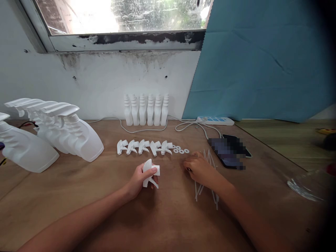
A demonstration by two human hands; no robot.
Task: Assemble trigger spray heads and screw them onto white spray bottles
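My left hand (pixel 138 180) is closed round a white trigger sprayer head (pixel 149 172), its ribbed collar pointing right and its trigger hanging down. On the right, my right hand (pixel 198 167) rests over the table beside the small white ring gaskets (pixel 181 151). Its fingers are bent and their tips are partly hidden, so I cannot make out whether anything is in them. Thin white dip tubes (pixel 214 196) lie loosely under and around that hand. Beyond my hands, several more trigger sprayer heads (pixel 144 147) lie in a row, the gaskets at its right end.
Large white bottles (pixel 86 143) with spray tops stand at the left. Small white bottles (pixel 150 112) line up against the wall. A power strip (pixel 215 120) with a cable and two phones (pixel 225 150) lie at the right. Near the right edge is a clear container (pixel 304 189).
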